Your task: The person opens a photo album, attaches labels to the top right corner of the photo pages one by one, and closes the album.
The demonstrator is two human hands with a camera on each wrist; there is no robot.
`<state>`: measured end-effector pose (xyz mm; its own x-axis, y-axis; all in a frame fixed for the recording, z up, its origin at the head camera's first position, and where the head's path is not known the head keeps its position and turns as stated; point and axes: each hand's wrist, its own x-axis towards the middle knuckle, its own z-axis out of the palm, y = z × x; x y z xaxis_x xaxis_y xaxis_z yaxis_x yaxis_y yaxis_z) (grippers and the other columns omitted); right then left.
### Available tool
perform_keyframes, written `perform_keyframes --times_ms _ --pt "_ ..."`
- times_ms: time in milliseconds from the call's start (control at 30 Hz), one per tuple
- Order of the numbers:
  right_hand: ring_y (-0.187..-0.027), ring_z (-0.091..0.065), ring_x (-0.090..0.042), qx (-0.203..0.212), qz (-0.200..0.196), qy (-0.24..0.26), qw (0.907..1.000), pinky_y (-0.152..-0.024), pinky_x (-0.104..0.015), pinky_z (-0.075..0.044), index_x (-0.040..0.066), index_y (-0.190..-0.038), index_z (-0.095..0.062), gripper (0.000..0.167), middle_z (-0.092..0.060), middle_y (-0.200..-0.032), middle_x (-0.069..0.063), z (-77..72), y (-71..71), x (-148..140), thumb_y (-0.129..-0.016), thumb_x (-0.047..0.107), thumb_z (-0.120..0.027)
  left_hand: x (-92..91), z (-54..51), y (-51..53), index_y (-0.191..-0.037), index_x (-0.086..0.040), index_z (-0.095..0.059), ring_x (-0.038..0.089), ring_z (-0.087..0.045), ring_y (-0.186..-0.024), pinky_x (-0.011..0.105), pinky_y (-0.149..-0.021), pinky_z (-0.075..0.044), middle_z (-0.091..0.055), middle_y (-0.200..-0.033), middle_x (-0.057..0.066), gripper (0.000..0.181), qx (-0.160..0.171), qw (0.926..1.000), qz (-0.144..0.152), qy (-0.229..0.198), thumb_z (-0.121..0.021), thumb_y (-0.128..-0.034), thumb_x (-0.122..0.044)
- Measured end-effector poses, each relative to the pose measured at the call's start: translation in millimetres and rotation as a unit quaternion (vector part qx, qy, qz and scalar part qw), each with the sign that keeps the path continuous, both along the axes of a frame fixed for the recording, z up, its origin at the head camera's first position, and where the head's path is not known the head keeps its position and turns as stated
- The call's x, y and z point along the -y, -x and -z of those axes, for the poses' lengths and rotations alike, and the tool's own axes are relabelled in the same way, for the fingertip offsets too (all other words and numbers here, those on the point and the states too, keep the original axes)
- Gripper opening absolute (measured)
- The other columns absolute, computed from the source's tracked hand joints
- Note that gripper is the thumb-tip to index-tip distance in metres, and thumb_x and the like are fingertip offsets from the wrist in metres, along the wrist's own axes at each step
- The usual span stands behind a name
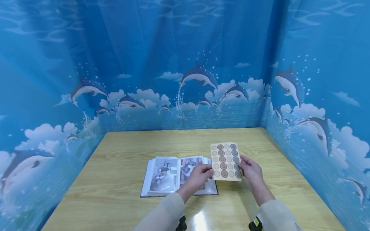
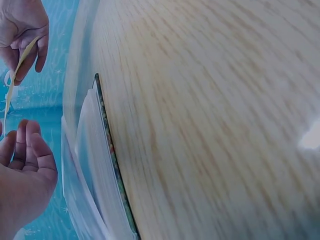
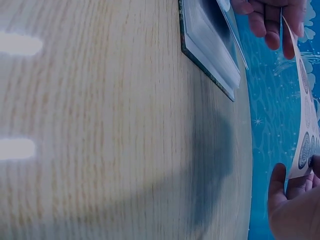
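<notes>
Pale cloth sleeves (image 1: 163,211) lead to left hand (image 1: 197,177) and right hand (image 1: 253,171), pinching a brown-dotted cream paper sheet (image 1: 226,162) just right of the open white-paged photo book (image 1: 164,179). Holding it seems the step; next probably needs gentle fingers.

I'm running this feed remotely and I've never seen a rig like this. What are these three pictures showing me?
There is no machine, only a person's two bare hands. The wide picture comes from a camera on the head, looking forward and down. The other two come from cameras on the wrists, so the scene looks turned sideways. On the wood-grain table lies an open photo album. The left hand and right hand hold a sheet of round designs by opposite edges, above the table. A blue dolphin backdrop stands behind.
</notes>
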<state>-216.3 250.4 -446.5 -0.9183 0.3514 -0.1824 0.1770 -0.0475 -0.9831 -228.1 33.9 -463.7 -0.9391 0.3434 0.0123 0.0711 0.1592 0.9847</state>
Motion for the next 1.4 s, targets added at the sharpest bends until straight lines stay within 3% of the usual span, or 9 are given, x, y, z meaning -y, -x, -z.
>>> perform_keyframes --times_ms 267,400,633,800,1100,1233,1300,1400 --pt "-0.081 -0.054 0.0 -0.002 0.002 0.002 1.0 -0.071 -0.015 -0.05 -0.005 -0.143 -0.044 0.049 -0.057 -0.096 0.008 -1.4 -1.9 0 -0.097 0.0 -0.057 -0.5 1.3 -1.0 -0.11 -0.002 -0.069 0.014 -0.065 -0.075 0.03 -0.07 -0.055 -0.069 -0.087 0.001 0.02 0.032 0.9993 0.008 -0.015 -0.062 -0.0959 -0.013" --pt "-0.081 -0.054 0.001 -0.003 -0.003 -0.007 1.0 -0.07 -0.014 -0.049 -0.007 -0.143 -0.044 0.048 -0.057 -0.096 0.007 -2.3 -2.0 0 -0.097 -0.001 -0.057 -2.0 3.0 -0.8 -0.103 0.0 -0.07 0.015 -0.066 -0.071 0.028 -0.066 -0.054 -0.069 -0.083 0.003 0.016 0.029 0.9994 0.003 -0.019 -0.063 -0.0954 -0.012" --pt "-0.086 -0.053 0.001 -0.004 -0.011 -0.027 0.9996 -0.074 -0.012 -0.049 -0.007 -0.142 -0.045 0.048 -0.058 -0.103 0.004 -2.9 -1.2 1 -0.097 0.001 -0.058 -5.1 3.7 -2.7 -0.098 0.002 -0.071 0.014 -0.065 -0.067 0.023 -0.061 -0.05 -0.07 -0.078 0.005 0.015 0.052 0.9977 -0.006 -0.043 -0.066 -0.0928 -0.011" --pt "-0.088 -0.053 0.0 -0.007 -0.008 -0.025 0.9996 -0.077 -0.011 -0.049 -0.007 -0.141 -0.045 0.048 -0.058 -0.105 0.001 -2.3 -0.6 1 -0.096 -0.002 -0.058 -5.8 2.9 -5.7 -0.095 -0.002 -0.073 0.012 -0.062 -0.064 0.022 -0.058 -0.048 -0.071 -0.076 0.008 0.014 0.07 0.9968 -0.017 -0.033 -0.068 -0.0918 -0.015" --pt "-0.098 -0.054 -0.006 -0.007 -0.006 -0.072 0.9974 -0.079 -0.009 -0.049 -0.006 -0.139 -0.048 0.045 -0.058 -0.118 -0.01 -3.9 -0.5 -1 -0.096 0.0 -0.057 -9.3 5.7 -6.8 -0.091 0.001 -0.071 0.01 -0.062 -0.062 0.025 -0.062 -0.053 -0.07 -0.077 0.011 0.014 0.078 0.9962 0.007 -0.038 -0.066 -0.0934 -0.012" --pt "-0.104 -0.056 -0.014 -0.019 -0.009 -0.136 0.9905 -0.077 -0.009 -0.048 -0.006 -0.138 -0.051 0.042 -0.059 -0.126 -0.022 -5.2 -3.0 0 -0.097 0.003 -0.058 -11.0 6.5 -5.6 -0.09 -0.003 -0.071 0.009 -0.06 -0.061 0.021 -0.056 -0.047 -0.069 -0.072 0.006 0.015 0.077 0.9964 -0.003 -0.036 -0.065 -0.0942 -0.016" --pt "-0.11 -0.059 -0.023 -0.027 -0.017 -0.183 0.9825 -0.086 -0.018 -0.051 -0.005 -0.137 -0.052 0.042 -0.058 -0.131 -0.024 -6.0 -5.2 1 -0.097 0.006 -0.058 -10.9 5.4 -4.9 -0.09 -0.005 -0.071 0.009 -0.058 -0.061 0.02 -0.052 -0.042 -0.069 -0.071 0.004 0.016 0.078 0.9964 -0.011 -0.032 -0.065 -0.0946 -0.019" --pt "-0.119 -0.057 -0.033 -0.046 -0.036 -0.245 0.9677 -0.098 -0.036 -0.05 -0.003 -0.137 -0.053 0.041 -0.057 -0.134 -0.024 -6.0 -7.7 1 -0.099 0.011 -0.058 -9.4 2.5 -4.1 -0.093 -0.006 -0.071 0.01 -0.058 -0.064 0.022 -0.055 -0.045 -0.069 -0.075 0.004 0.016 0.082 0.9959 -0.02 -0.031 -0.064 -0.0951 -0.021"
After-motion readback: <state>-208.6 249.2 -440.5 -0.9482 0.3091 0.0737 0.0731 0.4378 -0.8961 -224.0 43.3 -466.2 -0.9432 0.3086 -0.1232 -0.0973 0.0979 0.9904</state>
